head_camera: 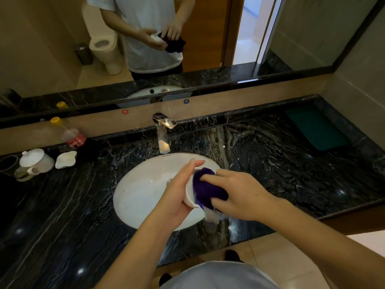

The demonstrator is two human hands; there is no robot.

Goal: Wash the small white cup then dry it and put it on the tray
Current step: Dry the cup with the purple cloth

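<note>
Cup (190,193) in left hand (177,191), cloth-stuffed

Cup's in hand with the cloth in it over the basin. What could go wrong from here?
1. The left hand alone holds the small white cup above the hard sink; a slip could chip it.
2. The right hand is pushing the purple cloth in sideways, which could lever the cup loose.
3. The green tray lies far right across the countertop, so a long carry.

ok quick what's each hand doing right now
Left hand: closed around the small white cup, over the sink.
Right hand: closed on the purple cloth, pressing it into the cup.
</note>
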